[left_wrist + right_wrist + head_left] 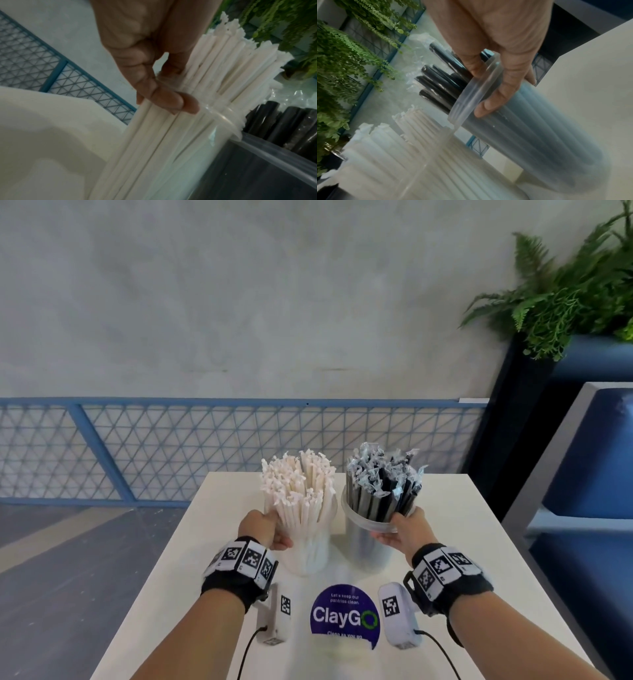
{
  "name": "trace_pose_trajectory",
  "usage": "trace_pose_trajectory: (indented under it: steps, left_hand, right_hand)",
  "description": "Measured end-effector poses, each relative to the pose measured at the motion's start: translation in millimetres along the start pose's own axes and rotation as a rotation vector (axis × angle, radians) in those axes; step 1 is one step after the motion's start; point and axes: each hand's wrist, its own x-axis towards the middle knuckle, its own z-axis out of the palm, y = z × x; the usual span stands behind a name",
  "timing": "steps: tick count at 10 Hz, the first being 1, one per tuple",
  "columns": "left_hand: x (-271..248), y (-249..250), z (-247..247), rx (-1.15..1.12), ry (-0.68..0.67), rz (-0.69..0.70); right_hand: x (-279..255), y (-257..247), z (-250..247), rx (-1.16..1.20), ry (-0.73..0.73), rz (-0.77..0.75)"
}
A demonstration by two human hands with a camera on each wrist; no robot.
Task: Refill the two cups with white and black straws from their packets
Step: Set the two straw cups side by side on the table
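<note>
Two clear plastic cups stand side by side near the middle of the white worktop [479, 542], almost touching. The left cup [308, 559] is packed with white straws [301, 491] in paper wrappers, standing upright and fanning out well above the rim. The right cup [368, 546] holds black straws [383, 491] in clear film wrappers, likewise upright, with crinkled wrapper ends at the top. Left hand [265, 529] is on the outer left side of the white-straw cup at about rim level; in the left wrist view its fingers [164, 100] curl against the straws and the cup wall just below the rim, so it grips the cup. Right hand [404, 530] is on the near right side of the black-straw cup; the right wrist view shows one finger inside the rim against the straws and the others [498, 94] wrapped outside the wall, pinching the rim [476, 89] between them. Whether either cup is lifted off the worktop cannot be told. Both wrists carry black bands with square coded markers. On the near worktop a round blue "ClayGo" sticker [344, 616] lies between two small white devices, one on the left [275, 614] and one on the right [399, 616], each with a coded marker and a black cable. Beyond the worktop: a blue mesh railing [171, 446], a grey wall, and a fern [565, 302] in a dark planter at the right.
</note>
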Motion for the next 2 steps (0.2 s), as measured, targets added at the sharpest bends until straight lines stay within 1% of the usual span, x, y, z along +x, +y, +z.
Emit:
trace_pose_trajectory:
  steps: [1, 2]
  left_hand:
    - [2.8, 0.5, 0.0, 0.021, -0.027, 0.017]
    - [0.8, -2.2, -5.0, -0.011, -0.038, -0.020]
  right_hand:
    - [-1.5, 1.1, 1.0, -0.019, -0.022, -0.016]
    - [-10.9, 0.0, -4.0, 0.034, -0.050, 0.004]
